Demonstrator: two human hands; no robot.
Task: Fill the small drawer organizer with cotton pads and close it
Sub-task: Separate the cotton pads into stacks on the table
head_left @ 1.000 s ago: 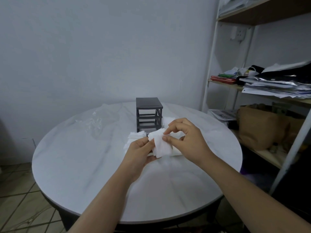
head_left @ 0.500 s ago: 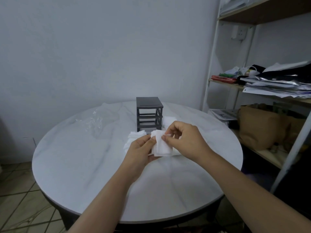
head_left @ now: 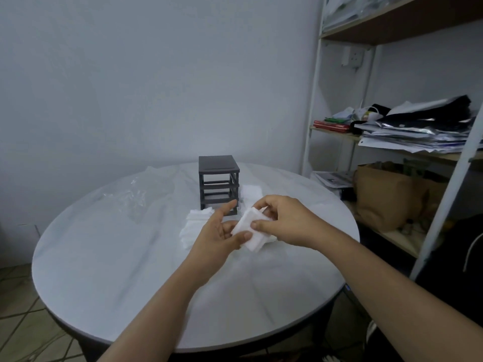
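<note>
A small dark grey drawer organizer (head_left: pixel 219 178) stands on the round white table (head_left: pixel 130 257), its frame showing empty slots. I hold a stack of white cotton pads (head_left: pixel 251 231) just in front of it. My right hand (head_left: pixel 285 220) grips the stack from the right with thumb and fingers. My left hand (head_left: pixel 217 236) cups the stack's left end, thumb under it and fingers stretched toward the organizer. More cotton pads (head_left: pixel 194 223) lie on the table to the left of my hands, and another pile of pads (head_left: pixel 251 193) sits right of the organizer.
A crumpled clear plastic bag (head_left: pixel 130 194) lies on the table's far left. A shelf unit (head_left: pixel 407 142) with papers and a brown paper bag (head_left: pixel 386 194) stands close on the right. A wall is right behind the table.
The stack of pads has turned from upright to lying slanted between my hands. My left fingers have spread out, and both hands sit slightly lower.
</note>
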